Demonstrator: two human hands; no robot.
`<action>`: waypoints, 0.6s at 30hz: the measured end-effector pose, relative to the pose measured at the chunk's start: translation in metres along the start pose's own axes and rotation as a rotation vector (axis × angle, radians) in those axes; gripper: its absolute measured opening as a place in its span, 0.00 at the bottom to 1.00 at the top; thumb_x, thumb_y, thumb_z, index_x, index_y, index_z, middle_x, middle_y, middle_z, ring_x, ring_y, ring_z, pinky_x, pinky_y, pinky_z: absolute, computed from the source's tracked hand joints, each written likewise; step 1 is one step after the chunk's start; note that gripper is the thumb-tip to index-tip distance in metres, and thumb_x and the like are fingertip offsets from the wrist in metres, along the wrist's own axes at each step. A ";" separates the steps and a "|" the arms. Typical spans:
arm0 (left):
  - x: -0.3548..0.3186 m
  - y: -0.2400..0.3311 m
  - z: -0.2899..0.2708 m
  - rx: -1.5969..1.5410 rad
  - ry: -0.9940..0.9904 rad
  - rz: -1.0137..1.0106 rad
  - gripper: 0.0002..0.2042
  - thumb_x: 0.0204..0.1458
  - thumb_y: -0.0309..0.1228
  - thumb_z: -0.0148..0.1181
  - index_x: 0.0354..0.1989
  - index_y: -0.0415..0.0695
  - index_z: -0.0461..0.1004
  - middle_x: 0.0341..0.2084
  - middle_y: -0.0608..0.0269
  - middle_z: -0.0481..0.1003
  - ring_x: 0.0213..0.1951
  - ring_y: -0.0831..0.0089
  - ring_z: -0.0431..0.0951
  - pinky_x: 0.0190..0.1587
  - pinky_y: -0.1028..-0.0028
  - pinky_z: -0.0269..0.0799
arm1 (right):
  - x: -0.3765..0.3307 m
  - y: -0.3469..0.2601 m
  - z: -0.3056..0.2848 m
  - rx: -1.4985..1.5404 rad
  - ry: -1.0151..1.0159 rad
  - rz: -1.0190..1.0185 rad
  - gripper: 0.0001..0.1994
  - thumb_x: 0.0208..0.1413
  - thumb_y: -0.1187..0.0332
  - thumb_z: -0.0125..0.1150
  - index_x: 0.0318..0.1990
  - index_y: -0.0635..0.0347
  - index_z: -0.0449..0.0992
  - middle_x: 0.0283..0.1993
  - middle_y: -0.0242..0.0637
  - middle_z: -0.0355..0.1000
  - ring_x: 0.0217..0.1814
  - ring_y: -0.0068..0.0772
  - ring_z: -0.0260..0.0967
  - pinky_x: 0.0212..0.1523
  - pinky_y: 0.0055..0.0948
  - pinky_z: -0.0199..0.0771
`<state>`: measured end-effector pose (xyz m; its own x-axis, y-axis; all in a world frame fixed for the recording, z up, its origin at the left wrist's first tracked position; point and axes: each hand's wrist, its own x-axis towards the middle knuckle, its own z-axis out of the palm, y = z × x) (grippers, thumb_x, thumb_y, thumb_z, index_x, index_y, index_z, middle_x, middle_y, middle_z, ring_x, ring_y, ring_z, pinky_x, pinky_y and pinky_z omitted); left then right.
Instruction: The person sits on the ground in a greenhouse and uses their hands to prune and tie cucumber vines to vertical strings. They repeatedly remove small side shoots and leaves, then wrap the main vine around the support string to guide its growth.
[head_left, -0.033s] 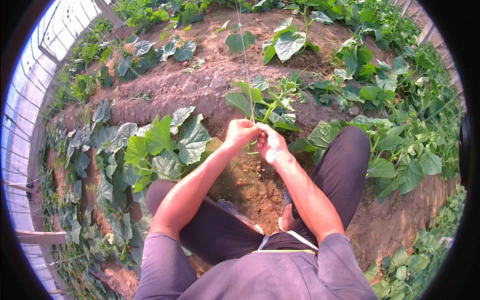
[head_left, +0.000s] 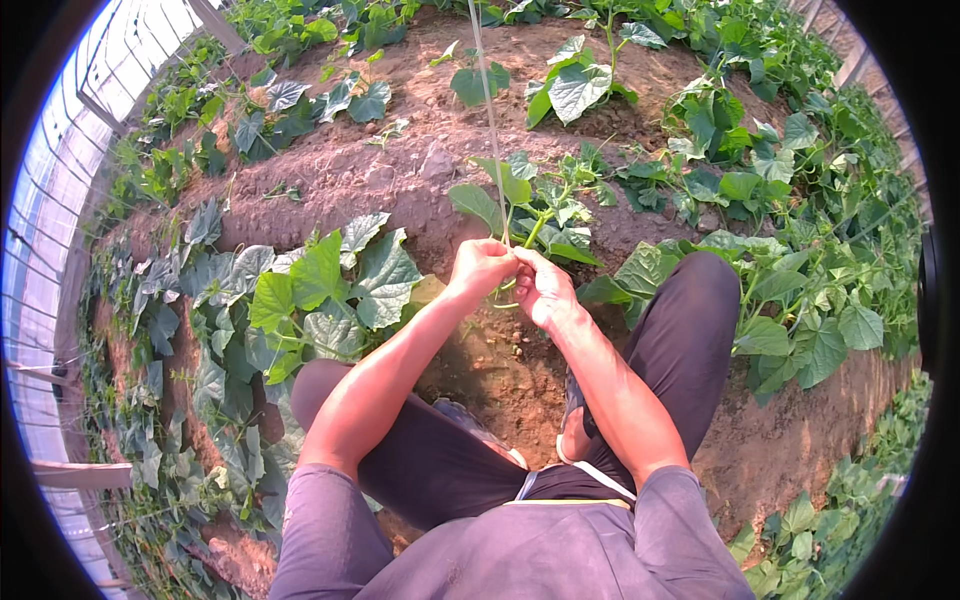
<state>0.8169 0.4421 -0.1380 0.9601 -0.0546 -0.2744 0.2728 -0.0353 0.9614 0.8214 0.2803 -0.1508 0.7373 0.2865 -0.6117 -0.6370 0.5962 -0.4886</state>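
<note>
A pale string [head_left: 490, 115] comes down from the top of the picture to my fingertips. My left hand [head_left: 481, 266] is closed in a pinch on it. Against those fingers, my right hand [head_left: 545, 288] is closed too, its thumb and fingertips meeting at the string's lower part. A young vine plant with broad green leaves [head_left: 478, 203] and a light green stem [head_left: 536, 228] stands just beyond my hands. A thin curled green stem [head_left: 503, 304] shows beneath my fingers. Exactly how string and stem lie between the fingertips is hidden.
Leafy vines [head_left: 385, 280] spread left of my left forearm, and more vines [head_left: 800, 290] grow beyond my right knee [head_left: 705, 290]. Bare brown soil [head_left: 500, 365] lies between my feet. A raised soil ridge [head_left: 330, 185] crosses ahead. Clear sheeting on a frame [head_left: 60, 190] stands far left.
The string above my hands looks slightly wider and has shifted a little; the leaves beside it moved slightly. Both hands keep their place and their pinch.
</note>
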 end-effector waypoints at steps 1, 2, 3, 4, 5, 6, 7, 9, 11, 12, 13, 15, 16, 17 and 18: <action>0.000 -0.002 0.000 0.018 0.022 -0.001 0.05 0.58 0.25 0.71 0.38 0.36 0.84 0.33 0.60 0.86 0.35 0.76 0.85 0.42 0.73 0.81 | -0.003 -0.001 0.002 -0.063 0.054 -0.045 0.04 0.62 0.66 0.71 0.40 0.54 0.85 0.32 0.23 0.77 0.27 0.16 0.65 0.27 0.21 0.65; -0.003 0.001 0.003 0.039 0.038 -0.006 0.05 0.58 0.26 0.71 0.38 0.36 0.84 0.33 0.60 0.87 0.35 0.76 0.85 0.42 0.73 0.81 | -0.008 -0.001 0.003 -0.121 0.113 -0.090 0.04 0.62 0.66 0.72 0.40 0.55 0.86 0.33 0.23 0.78 0.27 0.16 0.65 0.28 0.21 0.65; -0.005 0.004 0.004 0.060 0.055 -0.011 0.06 0.58 0.26 0.71 0.38 0.36 0.84 0.33 0.60 0.87 0.35 0.76 0.86 0.43 0.73 0.81 | -0.011 0.000 0.003 -0.179 0.171 -0.134 0.05 0.62 0.66 0.72 0.40 0.55 0.87 0.34 0.24 0.79 0.27 0.15 0.65 0.28 0.20 0.65; -0.006 0.008 0.003 0.069 0.060 -0.020 0.05 0.59 0.26 0.71 0.38 0.36 0.84 0.33 0.60 0.86 0.36 0.75 0.86 0.43 0.73 0.81 | -0.009 0.003 0.000 -0.233 0.208 -0.207 0.07 0.61 0.66 0.74 0.41 0.59 0.89 0.37 0.26 0.82 0.30 0.15 0.68 0.32 0.20 0.69; -0.008 0.013 0.002 0.078 0.069 -0.027 0.05 0.59 0.26 0.71 0.37 0.36 0.83 0.33 0.60 0.86 0.36 0.75 0.86 0.43 0.73 0.82 | -0.010 0.005 0.000 -0.296 0.198 -0.273 0.06 0.62 0.67 0.73 0.41 0.58 0.87 0.34 0.25 0.80 0.28 0.14 0.67 0.29 0.20 0.67; -0.009 0.017 0.000 0.086 0.078 -0.035 0.05 0.59 0.26 0.72 0.37 0.36 0.83 0.33 0.60 0.86 0.36 0.74 0.86 0.43 0.73 0.82 | -0.010 0.007 0.000 -0.359 0.188 -0.338 0.04 0.62 0.69 0.73 0.40 0.58 0.86 0.31 0.23 0.78 0.26 0.13 0.66 0.27 0.19 0.65; -0.008 0.014 0.000 0.035 0.075 -0.020 0.06 0.59 0.27 0.71 0.37 0.35 0.83 0.31 0.60 0.85 0.34 0.75 0.85 0.39 0.73 0.81 | -0.011 0.010 -0.001 -0.422 0.177 -0.403 0.03 0.63 0.70 0.72 0.39 0.58 0.85 0.29 0.22 0.76 0.24 0.12 0.65 0.24 0.18 0.63; -0.003 0.008 -0.003 -0.068 0.073 0.019 0.08 0.60 0.28 0.71 0.36 0.34 0.82 0.28 0.61 0.84 0.31 0.77 0.84 0.33 0.74 0.78 | 0.004 0.016 -0.018 -0.522 0.200 -0.430 0.07 0.59 0.68 0.74 0.38 0.63 0.88 0.33 0.28 0.83 0.35 0.19 0.75 0.40 0.24 0.74; 0.001 0.008 -0.004 0.018 0.078 0.005 0.06 0.64 0.26 0.66 0.39 0.34 0.79 0.32 0.60 0.83 0.35 0.72 0.86 0.38 0.73 0.83 | 0.016 0.017 -0.031 -0.617 0.238 -0.439 0.06 0.59 0.68 0.74 0.37 0.62 0.88 0.32 0.28 0.83 0.34 0.19 0.74 0.40 0.25 0.74; 0.002 0.009 -0.005 0.061 0.083 -0.003 0.05 0.66 0.25 0.64 0.41 0.34 0.78 0.34 0.59 0.82 0.37 0.70 0.87 0.40 0.72 0.86 | 0.018 0.017 -0.034 -0.642 0.247 -0.416 0.05 0.58 0.69 0.72 0.37 0.61 0.88 0.32 0.28 0.82 0.34 0.19 0.74 0.40 0.26 0.74; 0.002 0.008 -0.003 0.043 0.107 0.023 0.06 0.67 0.25 0.63 0.41 0.34 0.78 0.33 0.58 0.83 0.36 0.70 0.87 0.38 0.72 0.84 | 0.020 0.018 -0.036 -0.650 0.243 -0.422 0.05 0.58 0.70 0.72 0.36 0.61 0.88 0.31 0.28 0.82 0.34 0.19 0.74 0.40 0.26 0.74; 0.003 0.002 -0.001 0.009 0.156 0.074 0.07 0.68 0.27 0.61 0.41 0.35 0.79 0.31 0.56 0.84 0.32 0.70 0.87 0.34 0.70 0.82 | 0.019 0.019 -0.034 -0.661 0.234 -0.434 0.04 0.57 0.70 0.71 0.35 0.61 0.88 0.30 0.28 0.82 0.34 0.19 0.74 0.40 0.26 0.74; 0.002 -0.001 -0.006 0.084 0.147 0.127 0.07 0.68 0.29 0.61 0.43 0.36 0.79 0.30 0.55 0.84 0.32 0.69 0.88 0.35 0.67 0.82 | 0.018 0.019 -0.033 -0.686 0.216 -0.404 0.05 0.57 0.71 0.70 0.37 0.61 0.88 0.32 0.28 0.83 0.34 0.20 0.74 0.40 0.26 0.74; 0.001 0.004 -0.006 0.173 0.122 0.140 0.07 0.68 0.29 0.62 0.43 0.36 0.79 0.30 0.54 0.84 0.32 0.69 0.88 0.35 0.67 0.82 | 0.015 0.014 -0.032 -0.709 0.204 -0.375 0.06 0.58 0.72 0.69 0.39 0.62 0.87 0.34 0.29 0.83 0.33 0.21 0.74 0.40 0.27 0.75; -0.002 0.009 -0.007 0.261 0.098 0.152 0.07 0.67 0.29 0.63 0.43 0.37 0.79 0.29 0.54 0.84 0.32 0.69 0.88 0.35 0.66 0.82 | 0.013 0.010 -0.030 -0.731 0.191 -0.346 0.07 0.58 0.72 0.69 0.41 0.63 0.87 0.35 0.30 0.83 0.33 0.21 0.75 0.40 0.27 0.75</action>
<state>0.8178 0.4487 -0.1288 0.9935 0.0171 -0.1123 0.1124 -0.2898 0.9505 0.8177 0.2675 -0.1818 0.9096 0.0048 -0.4155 -0.4152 -0.0295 -0.9092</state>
